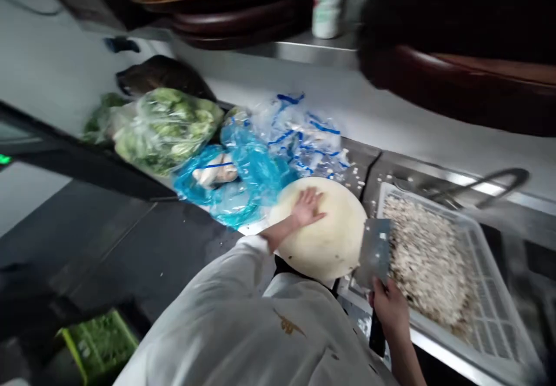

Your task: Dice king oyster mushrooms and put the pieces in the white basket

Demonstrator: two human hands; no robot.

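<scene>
My left hand (pixel 307 206) lies on a round, pale cutting board (pixel 334 241), fingers spread and holding nothing. A few small dark and white bits cling to the board's lower surface. In my right hand (pixel 390 306) is a cleaver (pixel 376 250) with a broad grey blade and a black handle. Its blade stands beside the board's right edge, near a white plastic basket (pixel 486 247). Pale chopped food (pixel 428 258), which I cannot identify, is heaped in the basket.
Blue plastic bags (pixel 256 171) and clear bags with blue strips (pixel 308 134) lie behind the board. A bag of green vegetables (pixel 171 125) sits further left. A curved faucet (pixel 506 180) is behind the basket. Large dark red round trays (pixel 452 73) overhang the counter beside a white bottle (pixel 326 6).
</scene>
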